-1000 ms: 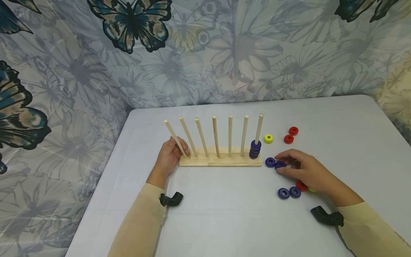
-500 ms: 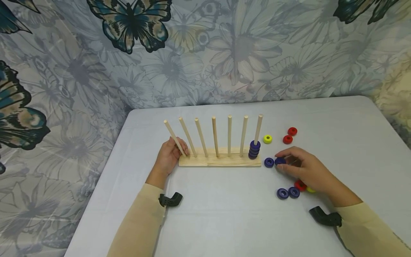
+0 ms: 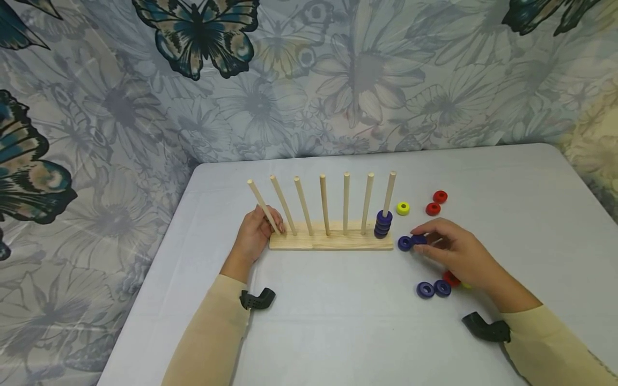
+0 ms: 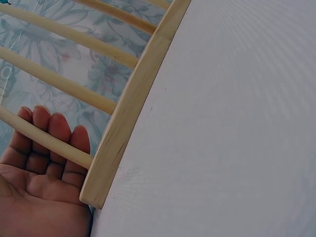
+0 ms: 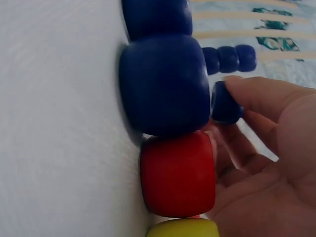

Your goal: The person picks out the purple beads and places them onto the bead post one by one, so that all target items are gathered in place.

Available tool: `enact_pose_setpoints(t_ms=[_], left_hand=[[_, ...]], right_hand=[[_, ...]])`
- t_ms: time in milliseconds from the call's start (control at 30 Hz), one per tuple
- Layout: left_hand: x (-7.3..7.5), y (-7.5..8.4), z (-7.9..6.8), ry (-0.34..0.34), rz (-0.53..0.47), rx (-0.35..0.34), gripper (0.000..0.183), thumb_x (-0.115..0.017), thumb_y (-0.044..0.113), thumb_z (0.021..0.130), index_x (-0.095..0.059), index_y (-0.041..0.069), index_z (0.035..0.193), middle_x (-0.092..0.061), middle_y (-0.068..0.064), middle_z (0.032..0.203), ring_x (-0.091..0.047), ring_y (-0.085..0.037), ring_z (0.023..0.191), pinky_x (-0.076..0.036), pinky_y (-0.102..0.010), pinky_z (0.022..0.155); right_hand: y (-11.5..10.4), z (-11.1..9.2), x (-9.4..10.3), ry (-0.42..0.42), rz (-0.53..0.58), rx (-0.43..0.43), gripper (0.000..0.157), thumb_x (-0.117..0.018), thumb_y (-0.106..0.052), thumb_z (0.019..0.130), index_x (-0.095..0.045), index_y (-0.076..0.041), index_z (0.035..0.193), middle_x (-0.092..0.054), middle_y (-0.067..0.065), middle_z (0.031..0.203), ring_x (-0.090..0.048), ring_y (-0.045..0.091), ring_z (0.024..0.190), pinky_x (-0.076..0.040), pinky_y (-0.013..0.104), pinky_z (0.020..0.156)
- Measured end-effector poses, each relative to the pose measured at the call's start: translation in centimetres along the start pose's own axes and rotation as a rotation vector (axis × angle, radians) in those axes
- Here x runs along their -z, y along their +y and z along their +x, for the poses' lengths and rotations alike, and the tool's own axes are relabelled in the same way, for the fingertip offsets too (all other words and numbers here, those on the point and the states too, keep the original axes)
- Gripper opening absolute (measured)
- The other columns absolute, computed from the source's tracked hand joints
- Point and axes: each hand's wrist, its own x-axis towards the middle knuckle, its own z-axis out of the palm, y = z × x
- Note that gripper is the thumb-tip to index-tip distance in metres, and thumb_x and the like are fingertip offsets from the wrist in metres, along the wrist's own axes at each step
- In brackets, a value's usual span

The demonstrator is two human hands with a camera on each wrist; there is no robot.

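Note:
My left hand [image 3: 258,228] holds the left end of a wooden peg rack [image 3: 333,244], its fingers curled behind the end peg [image 4: 44,136]. Several blue rings [image 3: 383,225] are stacked on the rack's rightmost peg; the other pegs are bare. Just right of the rack, my right hand [image 3: 454,244] pinches a blue ring [image 5: 226,103] between thumb and fingers. Overlapping it in the head view is another blue ring [image 3: 404,243] lying on the table. In the right wrist view, a large-looking blue ring [image 5: 165,84] and a red ring [image 5: 177,173] stand close before the camera.
Two blue rings [image 3: 425,290] lie nearer the front, beside a red ring [image 3: 451,278] and a yellow one, partly hidden by my right hand. Behind are a yellow ring [image 3: 403,208] and two red rings [image 3: 433,209]. The white table [image 3: 338,321] meets a patterned cloth backdrop.
My right hand has raised the blue ring slightly and shifted it left, so it now overlaps the neighbouring blue ring in view. My left hand and the rack stay in place.

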Motion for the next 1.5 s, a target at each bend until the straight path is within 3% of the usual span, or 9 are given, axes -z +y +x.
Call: enact_pose_setpoints(t_ms=[433, 833, 1167, 1500], left_hand=[[-0.2, 0.0, -0.1, 0.014, -0.002, 0.007, 0.068, -0.059, 0.076, 0.098, -0.067, 0.01, 0.086, -0.067, -0.005, 0.086, -0.067, -0.016, 0.079, -0.058, -0.029, 0.079], [-0.2, 0.0, -0.1, 0.034, 0.004, 0.025, 0.067, -0.059, 0.077, 0.097, -0.068, 0.012, 0.086, -0.067, -0.003, 0.086, -0.066, -0.014, 0.079, -0.058, -0.029, 0.079], [-0.3, 0.1, -0.1, 0.04, -0.002, 0.031, 0.065, -0.059, 0.078, 0.096, -0.069, 0.014, 0.086, -0.067, -0.002, 0.086, -0.066, -0.014, 0.08, -0.057, -0.028, 0.079], [-0.2, 0.0, -0.1, 0.038, 0.014, 0.036, 0.067, -0.06, 0.08, 0.095, -0.069, 0.014, 0.085, -0.066, -0.002, 0.086, -0.066, -0.014, 0.08, -0.057, -0.029, 0.08]], right_hand=[[-2.1, 0.2, 1.1, 0.078, -0.031, 0.094, 0.035, -0.084, 0.006, 0.093, -0.074, -0.007, 0.123, -0.069, -0.001, 0.112, -0.063, 0.005, 0.098, -0.051, 0.009, 0.084], [-4.9, 1.1, 1.8, 0.157, 0.027, 0.285, 0.051, -0.083, 0.023, 0.082, -0.074, -0.003, 0.124, -0.069, 0.001, 0.115, -0.064, 0.006, 0.103, -0.054, 0.012, 0.085], [-7.5, 2.1, 2.2, 0.228, 0.049, 0.319, 0.05, -0.082, 0.026, 0.081, -0.073, 0.001, 0.124, -0.069, 0.003, 0.116, -0.063, 0.009, 0.099, -0.053, 0.012, 0.085], [-9.6, 3.6, 1.9, 0.277, 0.154, 0.382, 0.05, -0.08, 0.03, 0.079, -0.074, 0.005, 0.122, -0.07, 0.01, 0.117, -0.064, 0.014, 0.101, -0.055, 0.017, 0.084]])
